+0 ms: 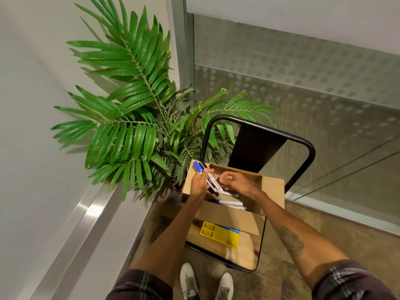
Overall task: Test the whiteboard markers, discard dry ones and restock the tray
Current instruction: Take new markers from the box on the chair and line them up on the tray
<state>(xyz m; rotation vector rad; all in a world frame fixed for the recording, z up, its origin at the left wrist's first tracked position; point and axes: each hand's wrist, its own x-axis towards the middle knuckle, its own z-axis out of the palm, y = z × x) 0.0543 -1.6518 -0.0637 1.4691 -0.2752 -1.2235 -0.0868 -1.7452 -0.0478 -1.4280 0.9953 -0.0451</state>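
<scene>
left hand [200, 184] was clamped on a few markers [207, 177], right hand [234, 182] curled empty over the cardboard box [227, 215]; best grabbing spares one at a time.

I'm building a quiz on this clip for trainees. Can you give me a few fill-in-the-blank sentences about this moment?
1. The left hand holds a bunch of ____.
2. The right hand reaches into the open cardboard ____.
3. The organiser tray on the chair seat is coloured ____.
4. The box sits on a ____ beside the palm plant.

Answers: markers; box; yellow; chair
</scene>
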